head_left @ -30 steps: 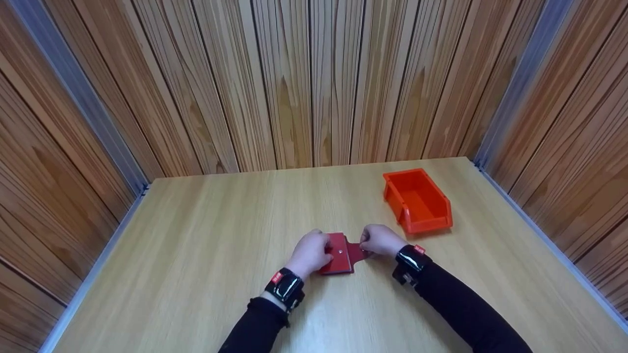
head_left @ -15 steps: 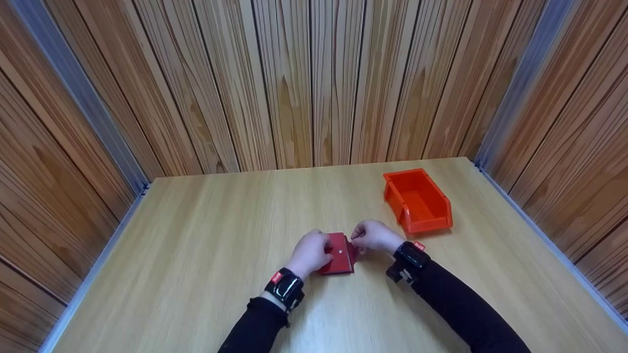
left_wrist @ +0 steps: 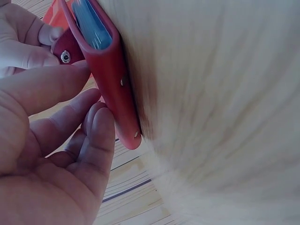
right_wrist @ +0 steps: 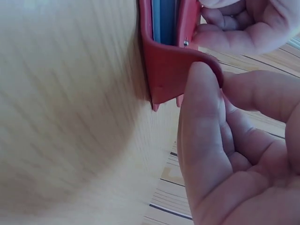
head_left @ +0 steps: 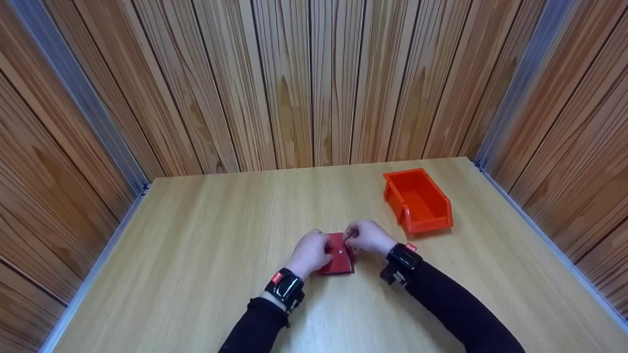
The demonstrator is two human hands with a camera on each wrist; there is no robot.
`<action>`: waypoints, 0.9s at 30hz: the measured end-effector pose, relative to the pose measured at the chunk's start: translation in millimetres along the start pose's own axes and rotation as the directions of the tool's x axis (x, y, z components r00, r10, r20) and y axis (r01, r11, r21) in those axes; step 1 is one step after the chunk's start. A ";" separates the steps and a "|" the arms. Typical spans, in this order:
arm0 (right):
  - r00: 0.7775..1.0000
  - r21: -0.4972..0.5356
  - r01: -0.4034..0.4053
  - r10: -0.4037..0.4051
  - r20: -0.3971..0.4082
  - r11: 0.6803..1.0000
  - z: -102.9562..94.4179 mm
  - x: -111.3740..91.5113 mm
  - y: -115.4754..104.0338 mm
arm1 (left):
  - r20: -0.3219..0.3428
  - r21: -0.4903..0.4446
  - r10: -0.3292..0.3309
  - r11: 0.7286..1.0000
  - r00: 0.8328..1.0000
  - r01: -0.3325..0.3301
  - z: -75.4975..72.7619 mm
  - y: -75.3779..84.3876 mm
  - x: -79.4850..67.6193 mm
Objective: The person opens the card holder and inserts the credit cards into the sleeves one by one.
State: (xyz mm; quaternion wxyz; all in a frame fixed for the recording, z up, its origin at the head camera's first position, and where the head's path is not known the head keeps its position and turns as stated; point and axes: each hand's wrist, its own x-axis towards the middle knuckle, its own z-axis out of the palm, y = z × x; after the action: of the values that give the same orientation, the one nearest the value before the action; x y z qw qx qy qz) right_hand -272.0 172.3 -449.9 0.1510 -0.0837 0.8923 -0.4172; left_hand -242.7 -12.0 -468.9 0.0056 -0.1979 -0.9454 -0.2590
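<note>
A red card holder point(head_left: 337, 262) lies on the table, with a metal snap stud on its upper face. My left hand point(head_left: 308, 252) holds its left side, thumb on top and fingers against the spine point(left_wrist: 112, 79). Between its covers, clear sleeves or cards point(left_wrist: 96, 28) show in the left wrist view. My right hand point(head_left: 371, 238) pinches the end of the strap flap point(right_wrist: 171, 70) between thumb and finger. The flap bends up and over from the right edge toward the stud; its own snap shows in the left wrist view, apart from the stud.
An orange-red open bin point(head_left: 417, 201) stands on the table point(head_left: 221, 235), beyond the right hand. Wood-panelled walls point(head_left: 304, 83) rise behind the table and at both sides. A black camera band is strapped to each wrist.
My right hand has moved left, folding the flap from flat on the right up toward the card holder's upper face. My left hand and the card holder stay in place.
</note>
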 end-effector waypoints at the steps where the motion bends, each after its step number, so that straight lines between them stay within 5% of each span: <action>1: 1.000 0.001 -0.001 0.001 -0.004 1.000 1.6 0.2 -0.7 | -0.002 -0.001 0.002 1.000 1.000 -0.002 0.1 -0.3 -0.1; 13: 0.999 -0.203 0.036 -0.042 -0.023 0.979 15.6 4.5 -12.2 | -0.009 -0.014 0.017 1.000 1.000 -0.017 -0.6 -1.5 -0.1; 27: 0.998 -0.253 0.053 -0.062 -0.026 0.966 17.9 5.9 -15.8 | 0.004 -0.020 0.015 1.000 1.000 -0.015 0.2 -2.3 1.2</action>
State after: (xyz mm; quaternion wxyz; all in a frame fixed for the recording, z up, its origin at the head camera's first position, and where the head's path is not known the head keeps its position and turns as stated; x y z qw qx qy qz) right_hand -271.0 147.8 -449.8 0.1119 -0.1211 0.9376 -0.3061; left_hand -244.7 -13.3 -470.0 0.0036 -0.2053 -0.9413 -0.2678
